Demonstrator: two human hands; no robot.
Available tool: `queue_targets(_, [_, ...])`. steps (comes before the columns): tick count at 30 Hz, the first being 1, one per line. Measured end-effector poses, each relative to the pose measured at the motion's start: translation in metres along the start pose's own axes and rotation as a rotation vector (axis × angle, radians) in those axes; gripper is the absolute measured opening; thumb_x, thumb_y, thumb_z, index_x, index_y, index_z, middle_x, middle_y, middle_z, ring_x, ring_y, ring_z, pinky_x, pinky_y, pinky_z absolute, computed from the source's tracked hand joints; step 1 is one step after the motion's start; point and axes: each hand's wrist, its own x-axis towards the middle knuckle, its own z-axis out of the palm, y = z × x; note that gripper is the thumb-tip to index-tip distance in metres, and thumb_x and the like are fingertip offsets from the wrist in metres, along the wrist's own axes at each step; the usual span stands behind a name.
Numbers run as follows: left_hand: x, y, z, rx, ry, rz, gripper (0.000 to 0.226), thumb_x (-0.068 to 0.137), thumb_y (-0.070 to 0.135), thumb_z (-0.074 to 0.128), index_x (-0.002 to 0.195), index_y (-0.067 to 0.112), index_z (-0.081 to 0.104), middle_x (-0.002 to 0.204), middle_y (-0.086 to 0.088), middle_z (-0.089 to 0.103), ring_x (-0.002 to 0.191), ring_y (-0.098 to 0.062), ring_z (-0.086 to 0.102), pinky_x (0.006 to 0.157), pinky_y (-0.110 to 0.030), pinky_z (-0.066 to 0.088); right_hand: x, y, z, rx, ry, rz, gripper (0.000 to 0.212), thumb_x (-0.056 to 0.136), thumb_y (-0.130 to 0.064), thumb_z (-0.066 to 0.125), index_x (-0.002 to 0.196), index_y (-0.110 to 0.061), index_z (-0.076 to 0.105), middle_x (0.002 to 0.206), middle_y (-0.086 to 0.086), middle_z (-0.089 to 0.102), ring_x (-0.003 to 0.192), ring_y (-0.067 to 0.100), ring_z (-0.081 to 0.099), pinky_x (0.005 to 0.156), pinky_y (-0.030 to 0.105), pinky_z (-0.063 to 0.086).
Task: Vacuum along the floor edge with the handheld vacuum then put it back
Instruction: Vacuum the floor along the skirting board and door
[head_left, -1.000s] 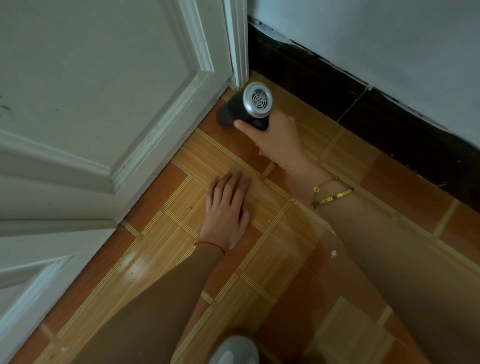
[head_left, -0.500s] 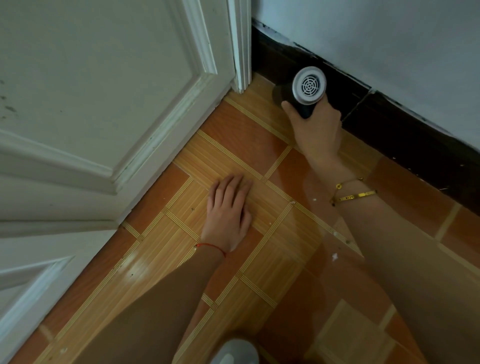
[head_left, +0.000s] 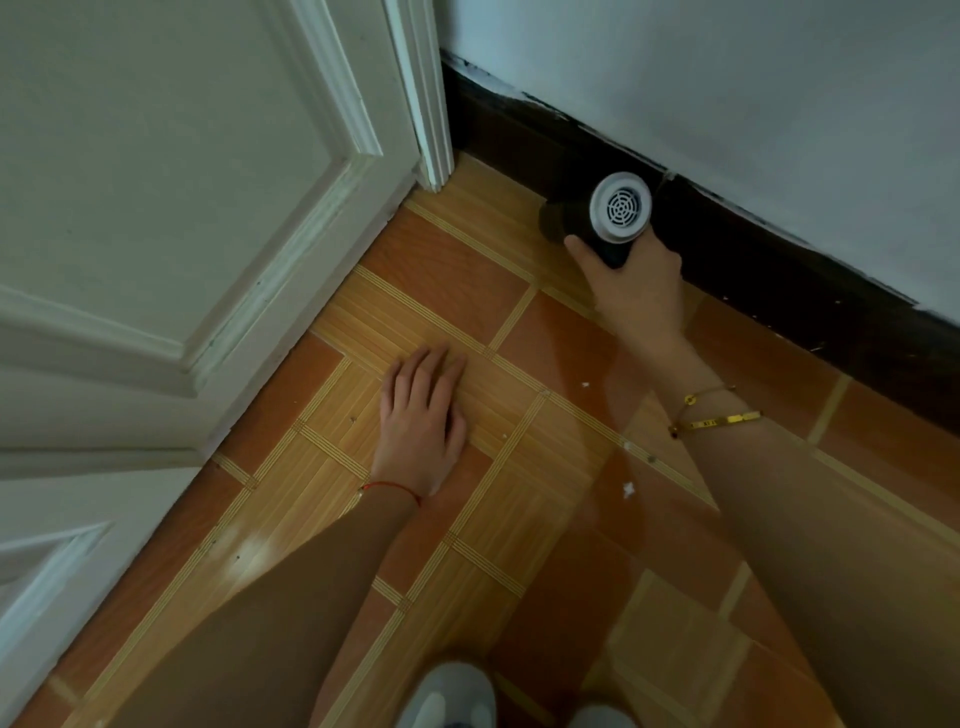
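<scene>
The handheld vacuum is a short black cylinder with a silver round grille at its rear end. My right hand grips its black handle from below. The vacuum lies low against the dark baseboard, its nozzle pointing left toward the door corner; the nozzle tip is dark and hard to make out. My left hand rests flat on the tiled floor, fingers together, palm down, holding nothing.
A white panelled door and its frame close off the left side. A pale wall runs above the baseboard. Small white crumbs lie on the tiles by my right forearm. Pale shoe tips show at the bottom.
My right hand has carried the vacuum from the door's bottom edge rightward, past the corner, along the dark baseboard. My left hand has stayed flat on the floor.
</scene>
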Motion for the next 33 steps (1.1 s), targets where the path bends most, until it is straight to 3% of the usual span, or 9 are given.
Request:
queue_targets(11, [-0.001, 0.002, 0.001, 0.025, 0.035, 0.001, 0.049, 0.1, 0.028, 0.045, 0.147, 0.015, 0.042, 0.152, -0.009, 0.041, 0.144, -0.028, 0.031, 0.122, -0.05, 0.016, -0.047, 0.041, -0.059, -0.16, 0.126, 0.108, 0.071, 0.082, -0.059, 0.064, 0.137, -0.017, 0.05, 0.12, 0.004, 0.067, 0.109, 0.022, 0.063, 0.086, 0.037, 0.053])
queue_targets(16, [-0.001, 0.004, 0.003, 0.072, 0.045, 0.014, 0.049, 0.1, 0.028, 0.043, 0.146, 0.012, 0.042, 0.15, -0.012, 0.043, 0.142, -0.031, 0.034, 0.12, -0.052, 0.022, -0.063, 0.045, -0.066, -0.103, 0.031, 0.107, 0.066, 0.081, -0.055, 0.068, 0.133, -0.018, 0.052, 0.121, 0.002, 0.066, 0.112, 0.02, 0.061, 0.087, 0.033, 0.05])
queue_targets(19, [-0.001, 0.005, 0.004, 0.105, 0.038, 0.014, 0.049, 0.101, 0.029, 0.041, 0.146, 0.011, 0.042, 0.15, -0.014, 0.043, 0.141, -0.032, 0.034, 0.12, -0.053, 0.021, -0.075, 0.048, -0.069, -0.05, -0.116, 0.125, 0.062, 0.079, -0.058, 0.068, 0.125, -0.017, 0.057, 0.1, -0.002, 0.068, 0.094, 0.016, 0.063, 0.084, 0.033, 0.053])
queue_targets(22, [-0.001, 0.006, 0.003, 0.122, 0.027, 0.009, 0.048, 0.1, 0.028, 0.038, 0.145, 0.01, 0.043, 0.15, -0.014, 0.042, 0.141, -0.032, 0.034, 0.121, -0.051, 0.019, -0.087, 0.051, -0.074, -0.056, -0.223, 0.109, 0.048, 0.081, -0.056, 0.067, 0.112, -0.02, 0.058, 0.076, -0.013, 0.058, 0.073, 0.011, 0.057, 0.073, 0.03, 0.052])
queue_targets(28, [0.0, 0.011, 0.0, 0.056, 0.035, -0.019, 0.047, 0.098, 0.026, 0.038, 0.142, 0.009, 0.044, 0.148, -0.014, 0.043, 0.139, -0.033, 0.035, 0.122, -0.051, 0.018, -0.106, 0.052, -0.089, -0.095, -0.094, 0.09, 0.063, 0.082, -0.053, 0.069, 0.131, -0.018, 0.053, 0.116, 0.0, 0.067, 0.102, 0.016, 0.064, 0.079, 0.027, 0.05])
queue_targets(30, [0.0, 0.014, 0.0, 0.036, 0.041, -0.032, 0.047, 0.098, 0.027, 0.039, 0.141, 0.008, 0.045, 0.147, -0.015, 0.043, 0.138, -0.033, 0.036, 0.121, -0.052, 0.018, -0.111, 0.049, -0.092, -0.087, -0.154, 0.112, 0.059, 0.082, -0.05, 0.069, 0.129, -0.017, 0.054, 0.105, -0.001, 0.069, 0.087, 0.014, 0.064, 0.069, 0.023, 0.049])
queue_targets(33, [-0.001, 0.016, 0.002, 0.032, 0.033, -0.041, 0.047, 0.099, 0.028, 0.04, 0.141, 0.009, 0.044, 0.149, -0.014, 0.041, 0.141, -0.033, 0.034, 0.122, -0.051, 0.016, -0.122, 0.045, -0.091, -0.079, -0.288, 0.082, 0.049, 0.083, -0.045, 0.071, 0.122, -0.016, 0.058, 0.078, -0.017, 0.057, 0.067, -0.002, 0.054, 0.061, 0.013, 0.039])
